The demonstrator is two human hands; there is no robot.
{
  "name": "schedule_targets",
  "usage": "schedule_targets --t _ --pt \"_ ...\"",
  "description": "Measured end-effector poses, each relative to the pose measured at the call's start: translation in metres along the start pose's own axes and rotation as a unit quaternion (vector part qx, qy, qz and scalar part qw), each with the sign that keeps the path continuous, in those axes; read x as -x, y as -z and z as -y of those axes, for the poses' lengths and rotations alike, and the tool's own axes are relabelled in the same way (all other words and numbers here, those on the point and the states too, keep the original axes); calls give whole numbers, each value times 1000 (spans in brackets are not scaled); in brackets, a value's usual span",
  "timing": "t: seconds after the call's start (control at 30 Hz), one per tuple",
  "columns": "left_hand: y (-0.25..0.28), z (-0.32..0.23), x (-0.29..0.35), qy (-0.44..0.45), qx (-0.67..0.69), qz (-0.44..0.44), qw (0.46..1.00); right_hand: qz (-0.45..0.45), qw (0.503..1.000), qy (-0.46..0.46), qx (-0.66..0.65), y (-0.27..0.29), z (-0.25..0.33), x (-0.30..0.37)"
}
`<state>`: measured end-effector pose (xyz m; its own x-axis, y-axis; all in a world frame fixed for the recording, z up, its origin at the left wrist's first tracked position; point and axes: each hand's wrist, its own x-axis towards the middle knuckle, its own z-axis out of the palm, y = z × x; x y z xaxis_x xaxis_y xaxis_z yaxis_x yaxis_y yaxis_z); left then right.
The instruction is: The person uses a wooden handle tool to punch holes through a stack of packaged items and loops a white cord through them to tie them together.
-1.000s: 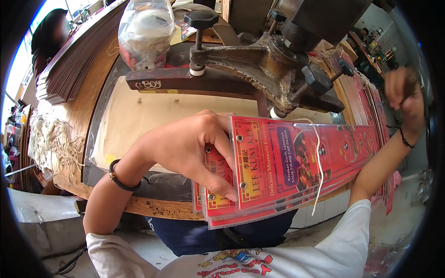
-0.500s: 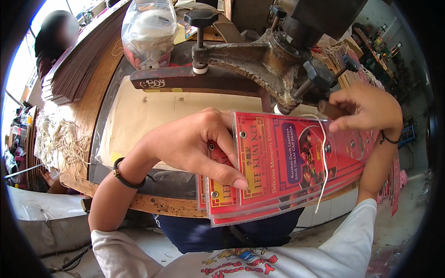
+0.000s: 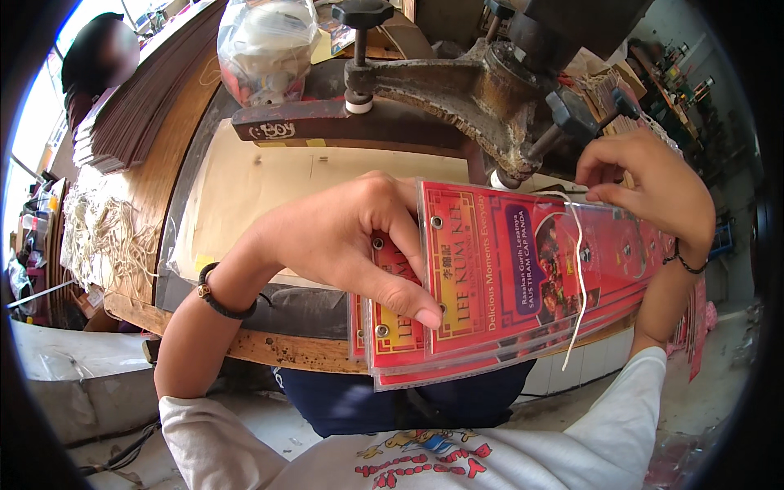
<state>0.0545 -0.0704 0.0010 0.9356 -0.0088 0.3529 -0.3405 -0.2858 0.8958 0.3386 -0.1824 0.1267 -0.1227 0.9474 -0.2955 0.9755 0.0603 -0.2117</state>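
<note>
My left hand is closed on the left end of a stack of red, clear-covered printed cards, thumb on top. Metal eyelets show along the cards' left edge. A white cord comes over the top edge and hangs loosely across the front card. At the stack's upper right, my right hand is bent with curled fingers. Whatever those fingers hold is hidden from this side.
A heavy metal press frame with black knobs stands behind the cards, over a tan sheet. Bundles of white cord and a tall stack of brown boards lie left. A plastic bag sits behind; a person is at far left.
My right hand has shifted up slightly and its fingers have curled in. The brown tube-like piece seen by its fingers no longer shows. The card stack has tilted and moved slightly right and upward.
</note>
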Motion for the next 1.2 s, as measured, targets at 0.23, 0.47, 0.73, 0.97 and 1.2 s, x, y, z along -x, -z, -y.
schedule_targets --t 0.23,0.47,0.73,0.97,1.2 --pt "4 -5 3 70 -1 13 997 221 951 217 15 -3 12 1" --pt "3 -8 0 60 -2 6 998 197 938 284 -13 -21 16 -7" --pt "2 -1 4 26 -35 -2 999 -122 858 371 -333 -73 39 -32" --pt "0 -4 3 65 -5 -4 998 -190 872 409 -190 -95 58 -32" --pt "0 10 8 38 -2 -30 999 -245 857 419 -173 -98 57 -31"
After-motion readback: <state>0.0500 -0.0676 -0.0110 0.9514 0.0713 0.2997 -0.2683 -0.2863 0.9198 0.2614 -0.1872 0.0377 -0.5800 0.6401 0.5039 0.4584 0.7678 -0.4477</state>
